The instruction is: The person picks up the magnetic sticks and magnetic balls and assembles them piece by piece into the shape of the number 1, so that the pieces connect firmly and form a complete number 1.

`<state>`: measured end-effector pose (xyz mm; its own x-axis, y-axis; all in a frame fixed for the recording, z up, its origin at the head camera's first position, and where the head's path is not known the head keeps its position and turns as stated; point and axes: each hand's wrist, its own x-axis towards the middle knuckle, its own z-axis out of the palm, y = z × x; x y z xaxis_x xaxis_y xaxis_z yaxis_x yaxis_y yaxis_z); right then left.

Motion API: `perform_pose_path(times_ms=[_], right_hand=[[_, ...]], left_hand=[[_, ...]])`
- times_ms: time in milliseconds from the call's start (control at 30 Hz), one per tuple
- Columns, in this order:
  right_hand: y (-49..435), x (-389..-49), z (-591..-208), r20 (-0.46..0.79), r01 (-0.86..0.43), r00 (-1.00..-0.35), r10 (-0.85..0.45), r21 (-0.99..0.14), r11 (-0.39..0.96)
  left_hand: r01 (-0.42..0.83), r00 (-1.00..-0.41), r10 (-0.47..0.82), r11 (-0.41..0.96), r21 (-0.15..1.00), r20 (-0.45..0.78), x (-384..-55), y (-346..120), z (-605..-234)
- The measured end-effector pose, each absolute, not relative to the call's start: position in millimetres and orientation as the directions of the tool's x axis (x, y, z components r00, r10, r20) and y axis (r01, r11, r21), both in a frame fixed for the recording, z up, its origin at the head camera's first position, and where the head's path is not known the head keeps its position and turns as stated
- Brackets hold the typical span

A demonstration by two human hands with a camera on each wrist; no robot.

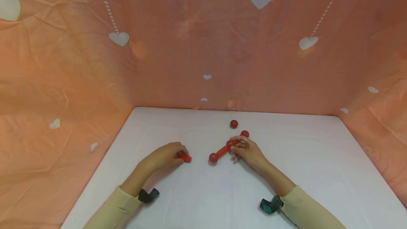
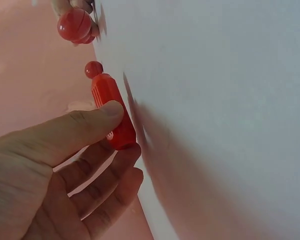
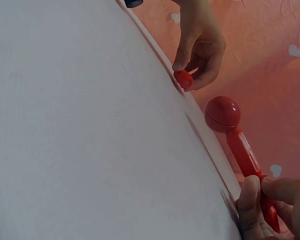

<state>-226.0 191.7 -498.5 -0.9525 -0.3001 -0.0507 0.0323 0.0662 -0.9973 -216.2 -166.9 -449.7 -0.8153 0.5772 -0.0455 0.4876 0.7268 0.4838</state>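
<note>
My left hand (image 1: 166, 154) pinches a short red rod (image 1: 186, 158) between thumb and fingers. In the left wrist view the rod (image 2: 105, 91) has grooved sides, and the thumb covers part of it. My right hand (image 1: 251, 154) grips a straight chain of red balls and rods near its middle ball (image 1: 230, 144). One red rod (image 1: 222, 151) runs from there to an end ball (image 1: 213, 157) on the left. At the chain's far end is another ball (image 1: 245, 133); fingers partly hide the link to it. The two hands' pieces are apart.
A loose red ball (image 1: 234, 124) lies on the white table (image 1: 197, 200) beyond the chain. Orange cloth (image 1: 197, 45) with pale hearts hangs behind and at both sides. Dark wrist devices (image 1: 148, 196) sit at both sleeves.
</note>
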Motion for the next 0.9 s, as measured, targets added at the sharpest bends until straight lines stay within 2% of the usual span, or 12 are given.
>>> perform_pose_path(times_ms=[400,900], right_hand=[[192,-226,-498,-0.06,0.038,-0.954,-0.295,-0.996,0.079],[193,-227,-499,-0.067,0.047,-0.952,-0.297,-0.996,0.076]], left_hand=[[0.427,-0.85,0.52,0.775,0.466,-0.086,-211,-154,-447],[0.434,-0.812,0.57,0.735,0.522,-0.128,-210,-148,-452]])
